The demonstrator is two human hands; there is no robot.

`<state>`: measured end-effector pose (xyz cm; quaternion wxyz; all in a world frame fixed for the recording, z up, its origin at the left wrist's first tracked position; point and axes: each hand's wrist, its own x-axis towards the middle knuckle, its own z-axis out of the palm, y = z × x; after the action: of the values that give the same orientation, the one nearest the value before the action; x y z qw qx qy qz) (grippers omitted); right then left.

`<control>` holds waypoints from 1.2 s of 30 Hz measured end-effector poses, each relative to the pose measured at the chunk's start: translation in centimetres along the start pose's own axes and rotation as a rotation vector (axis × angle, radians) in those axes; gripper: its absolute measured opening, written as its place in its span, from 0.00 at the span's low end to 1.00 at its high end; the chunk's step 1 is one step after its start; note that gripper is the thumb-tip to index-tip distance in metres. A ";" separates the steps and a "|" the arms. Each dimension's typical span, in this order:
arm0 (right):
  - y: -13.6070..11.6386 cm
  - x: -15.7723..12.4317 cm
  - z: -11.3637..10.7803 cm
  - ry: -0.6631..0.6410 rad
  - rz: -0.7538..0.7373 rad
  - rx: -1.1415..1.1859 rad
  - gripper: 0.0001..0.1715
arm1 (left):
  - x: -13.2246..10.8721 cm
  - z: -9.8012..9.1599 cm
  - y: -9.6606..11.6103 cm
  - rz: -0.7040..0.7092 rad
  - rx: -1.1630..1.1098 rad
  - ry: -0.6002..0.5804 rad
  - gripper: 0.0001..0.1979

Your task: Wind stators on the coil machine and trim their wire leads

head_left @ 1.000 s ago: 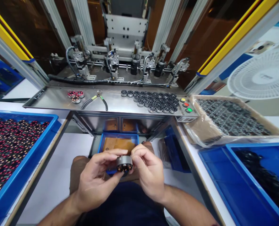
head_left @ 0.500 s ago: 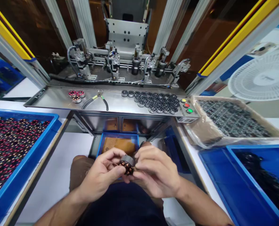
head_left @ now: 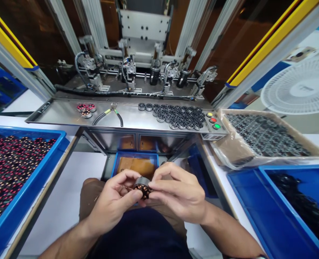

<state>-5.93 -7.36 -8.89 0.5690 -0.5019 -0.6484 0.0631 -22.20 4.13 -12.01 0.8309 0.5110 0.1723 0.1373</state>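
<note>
Above my lap, my left hand [head_left: 115, 199] grips a wound motor stator [head_left: 142, 182] by its left side, thumb in front. The stator has a grey outer ring and copper coils facing me, tilted downward. A thin copper wire [head_left: 124, 187] sticks out by the left fingers. My right hand [head_left: 178, 192] is closed at the stator's right edge, thumb and fingertips pinching there. Whether a wire end lies between those fingertips is hidden.
On the steel ledge lie a few stators [head_left: 86, 113], cutting pliers [head_left: 109, 114] and rows of black-and-grey parts [head_left: 175, 115]. Blue bin of stators [head_left: 64, 136] stands left. At right are a button box [head_left: 215, 126], a lined carton [head_left: 237, 151] and blue bins [head_left: 251, 190]. A machine [head_left: 154, 72] stands ahead.
My right fingertips have shifted left and up onto the stator's edge. The stator has moved slightly left in my left hand. In the machine, the upper white plate sits a little higher in view.
</note>
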 end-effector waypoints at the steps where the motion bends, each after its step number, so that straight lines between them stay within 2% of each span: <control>1: -0.1 0.0 0.0 -0.002 -0.002 -0.018 0.09 | 0.0 0.0 -0.1 0.010 -0.004 -0.003 0.09; 4: -0.6 -0.1 0.1 0.001 0.011 -0.090 0.08 | -0.1 0.0 -0.4 0.060 -0.048 -0.010 0.09; 8: -1.1 0.1 0.4 0.070 0.055 -0.139 0.06 | 0.0 0.1 -0.2 0.226 -0.183 -0.024 0.19; 11: -1.2 0.5 0.5 0.066 0.076 -0.085 0.05 | 0.6 0.2 0.3 0.321 -0.317 -0.015 0.24; 13: -1.1 0.7 0.4 0.022 0.055 -0.034 0.05 | 1.1 0.1 0.6 0.205 -0.358 -0.085 0.23; 16: -1.0 0.8 0.0 -0.040 0.025 0.000 0.06 | 1.5 0.0 0.5 -0.131 -0.352 -0.411 0.26; 17: -1.1 0.9 -0.2 -0.051 0.021 -0.004 0.06 | 1.5 0.0 0.4 -0.189 -0.343 -0.481 0.27; 18: -1.2 1.0 -0.4 -0.055 0.019 -0.015 0.06 | 1.5 0.0 0.4 -0.202 -0.333 -0.495 0.25; 22: -1.6 1.2 -0.8 -0.010 0.049 -0.107 0.06 | 0.8 0.5 0.5 -0.047 -0.272 -0.254 0.12; 27: -1.9 1.4 -0.3 0.094 0.152 -0.105 0.06 | 0.7 0.8 1.1 0.211 -0.310 -0.063 0.17; 29: -1.9 1.5 -0.2 0.078 0.143 -0.058 0.06 | 1.2 0.7 1.3 0.229 -0.363 -0.037 0.20; 31: -1.8 1.6 -0.3 0.035 0.110 -0.007 0.06 | 1.8 0.5 1.4 0.083 -0.378 -0.126 0.19; 34: -1.7 1.7 -0.6 0.006 0.070 0.022 0.06 | 2.3 0.3 1.4 -0.283 -0.360 -0.506 0.30; 35: -1.7 1.7 -0.7 0.008 0.065 0.017 0.06 | 2.3 0.2 1.3 -0.334 -0.353 -0.584 0.30; 36: -1.7 1.7 -0.8 0.016 0.061 0.002 0.06 | 2.2 0.1 1.2 -0.332 -0.342 -0.601 0.27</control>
<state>-6.01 -7.33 -6.38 0.5724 -0.5213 -0.6282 0.0773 -20.26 5.42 -11.17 0.9285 0.3475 -0.0238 -0.1285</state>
